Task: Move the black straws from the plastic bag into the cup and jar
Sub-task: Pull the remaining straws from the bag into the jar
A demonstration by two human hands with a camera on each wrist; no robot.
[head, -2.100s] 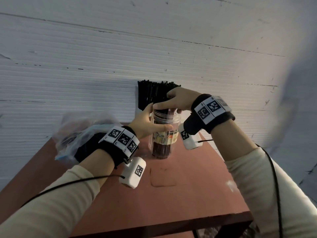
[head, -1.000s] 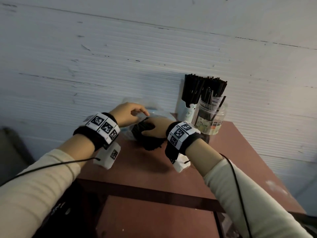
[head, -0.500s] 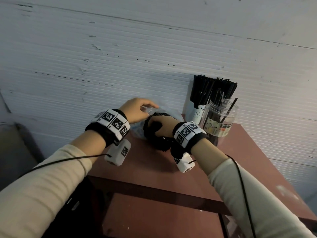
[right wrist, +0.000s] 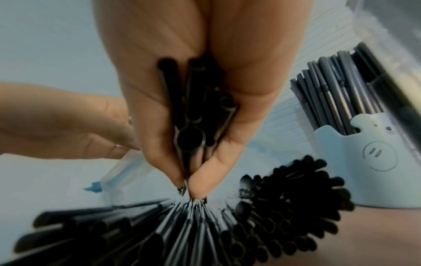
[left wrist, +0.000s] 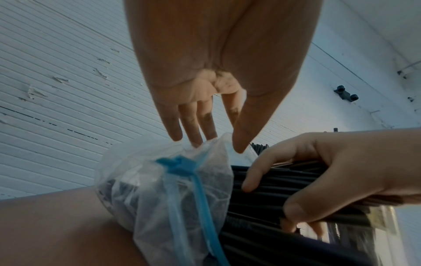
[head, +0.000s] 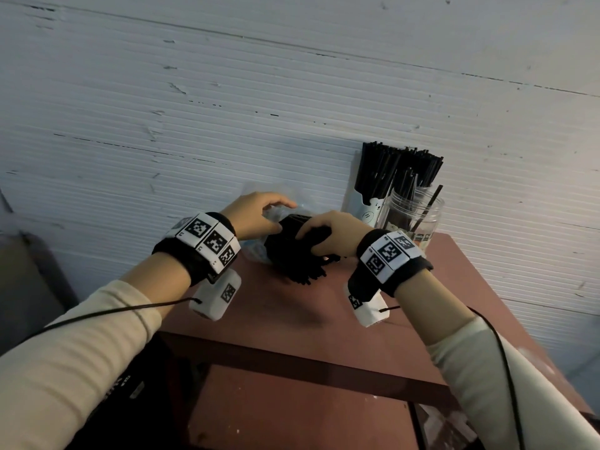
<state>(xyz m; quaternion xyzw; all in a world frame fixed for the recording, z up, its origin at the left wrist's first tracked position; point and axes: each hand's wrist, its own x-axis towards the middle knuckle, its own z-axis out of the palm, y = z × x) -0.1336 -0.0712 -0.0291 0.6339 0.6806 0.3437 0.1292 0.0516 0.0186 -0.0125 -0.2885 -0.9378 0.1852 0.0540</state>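
Straws (head: 293, 254) lie sideways out of the bag (left wrist: 164, 189), open ends near; right hand (head: 328, 233) grips some, left hand (head: 256, 212) pinches the bag; cup (head: 363, 209) and jar (head: 412, 216) stand just right.

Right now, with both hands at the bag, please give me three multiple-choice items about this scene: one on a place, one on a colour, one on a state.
1. Where does the jar stand?
A. right of the cup
B. left of the plastic bag
C. on the floor

2. What colour is the bag's zip strip?
A. red
B. blue
C. yellow

3. What is the right hand doing?
A. hanging idle
B. pressing flat on the table
C. gripping a bunch of black straws

Answers: 1 A, the head view shows the jar to the cup's right. 2 B, the left wrist view shows it blue. 3 C, fingers curl round the straws.
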